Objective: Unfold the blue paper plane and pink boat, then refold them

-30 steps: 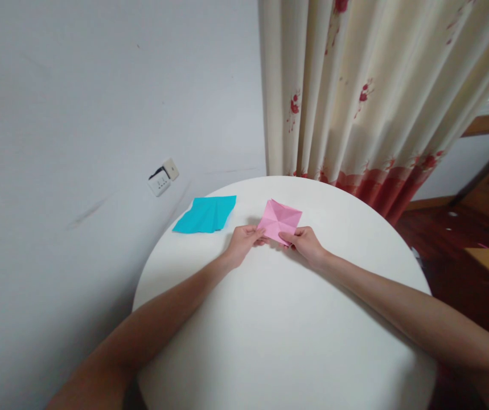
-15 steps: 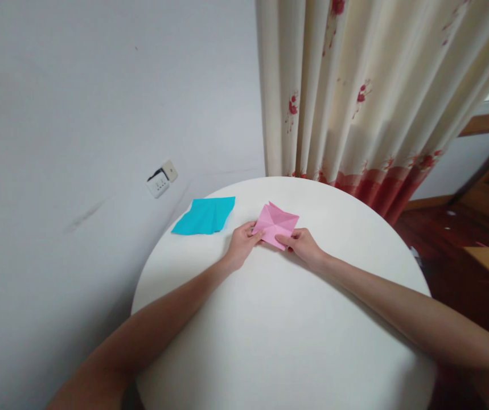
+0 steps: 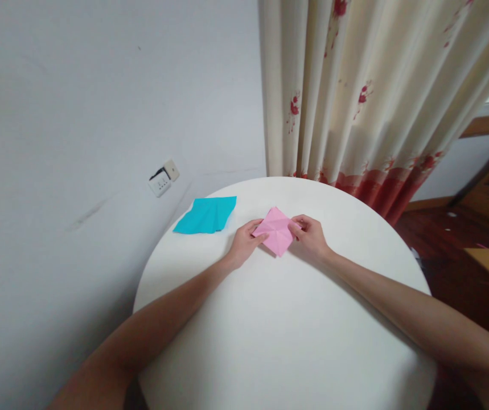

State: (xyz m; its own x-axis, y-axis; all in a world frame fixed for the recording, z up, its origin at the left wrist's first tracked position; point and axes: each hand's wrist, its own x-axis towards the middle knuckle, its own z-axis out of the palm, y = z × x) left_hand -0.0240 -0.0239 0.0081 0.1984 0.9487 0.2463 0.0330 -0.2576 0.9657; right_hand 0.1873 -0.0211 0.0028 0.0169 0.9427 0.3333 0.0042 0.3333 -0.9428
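Note:
A pink folded paper [image 3: 276,232] is held between my two hands over the middle of the table, its creases meeting near the centre and one corner pointing towards me. My left hand [image 3: 245,242] is closed on the left corner, thumb on top and fingers beneath. On the opposite corner, my right hand [image 3: 310,234] pinches the paper between thumb and fingers. Left of my left hand lies a creased sheet of blue paper [image 3: 205,216], touched by neither hand.
The round white table [image 3: 287,324] stands close to a pale wall [image 3: 99,85] with a socket [image 3: 159,184]. Behind it hangs a cream and red flowered curtain [image 3: 329,102]. At the right, a wooden surface [image 3: 487,265] stands over the dark floor.
The pink paper has turned into a diamond position and looks flatter, its raised flaps no longer showing. My right hand has shifted up from the lower edge to the right corner. My left hand keeps its hold.

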